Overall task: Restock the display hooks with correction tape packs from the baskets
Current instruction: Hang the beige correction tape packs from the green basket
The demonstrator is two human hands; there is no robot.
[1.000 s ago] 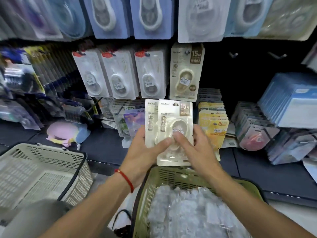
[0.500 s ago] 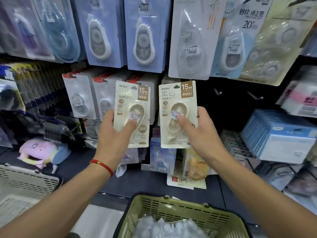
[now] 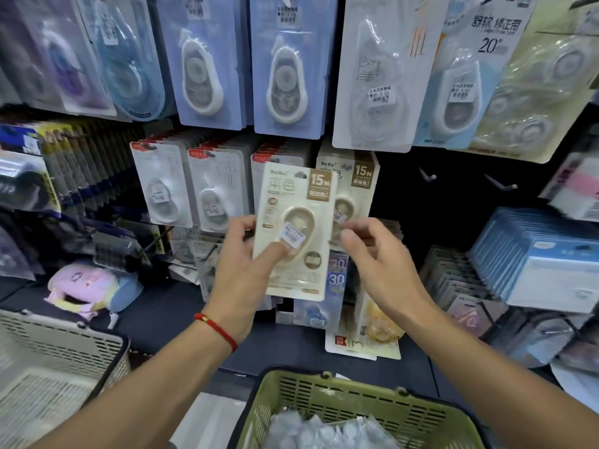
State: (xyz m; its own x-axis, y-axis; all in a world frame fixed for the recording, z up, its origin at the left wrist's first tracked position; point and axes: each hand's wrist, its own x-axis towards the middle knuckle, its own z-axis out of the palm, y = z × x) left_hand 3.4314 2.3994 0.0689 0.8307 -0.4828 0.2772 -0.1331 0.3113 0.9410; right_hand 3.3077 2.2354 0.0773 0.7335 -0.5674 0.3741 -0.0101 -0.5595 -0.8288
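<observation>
Correction tape pack point(image 3: 293, 231), cream with a brown 15M label, is held upright in front of the display wall, above the shelf point(image 3: 181, 315) and between the two hands. At far left a white basket point(image 3: 61, 358) stands at the shelf edge, with a pink and blue plush item point(image 3: 87, 286) lying on the shelf behind it. The left hand point(image 3: 241, 270), a red cord at its wrist, grips the pack's left edge, thumb pressed on the price sticker and fingers point(image 3: 238, 225) curled behind. Just right, a matching pack point(image 3: 348, 196) hangs on its hook, partly hidden. The right hand point(image 3: 377, 257) has its fingers loosely curled beside that pack's lower edge; I cannot tell whether they touch it. Below, a green basket point(image 3: 353, 403) holds clear-wrapped packs. Further right, two bare hooks point(image 3: 428, 176) stick out from the dark panel.
</observation>
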